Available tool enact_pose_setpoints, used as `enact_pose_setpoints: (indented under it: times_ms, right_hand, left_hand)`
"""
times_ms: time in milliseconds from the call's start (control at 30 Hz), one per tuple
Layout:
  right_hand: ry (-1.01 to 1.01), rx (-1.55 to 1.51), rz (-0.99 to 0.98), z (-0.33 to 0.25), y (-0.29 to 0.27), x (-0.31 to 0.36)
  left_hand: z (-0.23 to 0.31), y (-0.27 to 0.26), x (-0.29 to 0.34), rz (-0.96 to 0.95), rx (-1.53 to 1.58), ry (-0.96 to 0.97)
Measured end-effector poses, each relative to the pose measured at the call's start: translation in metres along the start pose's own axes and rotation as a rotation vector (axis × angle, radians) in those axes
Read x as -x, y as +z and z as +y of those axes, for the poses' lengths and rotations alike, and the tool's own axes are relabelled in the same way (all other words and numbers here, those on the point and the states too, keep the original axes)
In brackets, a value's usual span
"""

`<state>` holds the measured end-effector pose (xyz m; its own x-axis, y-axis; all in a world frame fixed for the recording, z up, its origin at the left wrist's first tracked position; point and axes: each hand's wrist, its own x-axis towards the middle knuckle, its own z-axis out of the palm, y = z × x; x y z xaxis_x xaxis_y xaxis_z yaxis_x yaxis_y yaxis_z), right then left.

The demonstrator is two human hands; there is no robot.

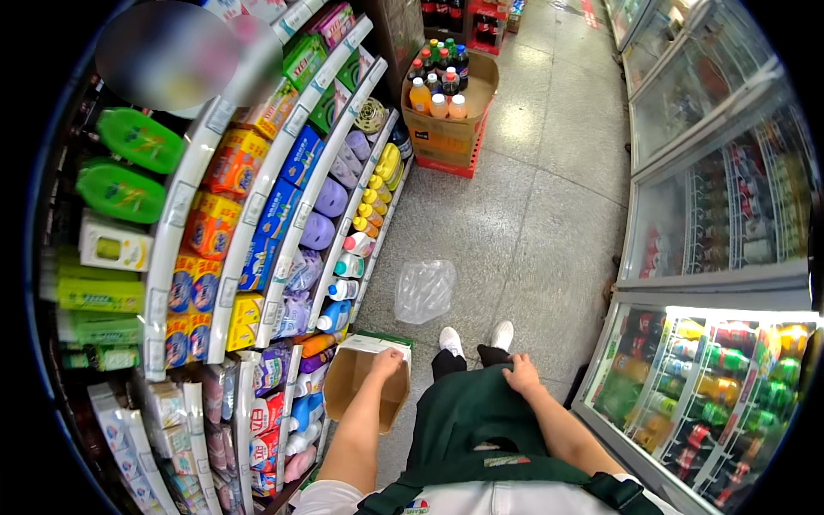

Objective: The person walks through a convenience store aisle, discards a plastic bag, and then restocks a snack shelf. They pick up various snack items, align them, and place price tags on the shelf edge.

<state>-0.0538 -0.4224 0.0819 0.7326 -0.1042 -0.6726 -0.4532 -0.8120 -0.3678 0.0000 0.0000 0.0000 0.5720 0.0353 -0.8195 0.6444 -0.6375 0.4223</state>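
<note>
My left hand (388,364) is closed on the upper rim of a cardboard box (359,388). The box has a bare brown inside and a white and green outer edge. It hangs tilted beside the lower shelves, left of my legs. At the front of my dark green apron (451,408), my right hand (521,375) rests with its fingers loosely apart, and no object shows in it. A clear plastic bag (426,292) lies flat on the floor ahead of my white shoes (451,341).
Shelves (283,184) of detergent packs and bottles run along the left. Ahead, a brown carton (451,137) of drink bottles stands on a red crate (455,167). Glass-door drink coolers (721,215) line the right; the nearest lit section (704,378) holds several bottles. Grey floor (532,223) runs between.
</note>
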Motion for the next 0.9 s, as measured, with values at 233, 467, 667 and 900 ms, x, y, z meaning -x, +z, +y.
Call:
enact_pose_setpoints:
  times_ms: [233, 467, 667, 900]
  right_hand:
    - [-0.006, 0.054, 0.072, 0.013, 0.041, -0.071]
    - [-0.138, 0.168, 0.078, -0.004, 0.033, -0.135]
    - [-0.147, 0.176, 0.099, 0.0, 0.024, -0.152]
    - [-0.126, 0.168, 0.041, -0.004, 0.009, -0.157]
  left_hand:
    - [0.014, 0.023, -0.188, 0.157, -0.033, -0.011]
    - [-0.009, 0.058, -0.322, 0.358, -0.016, -0.217]
    - [-0.003, 0.067, -0.386, 0.424, -0.003, -0.35]
    - [-0.003, 0.113, -0.404, 0.201, -0.11, -0.208]
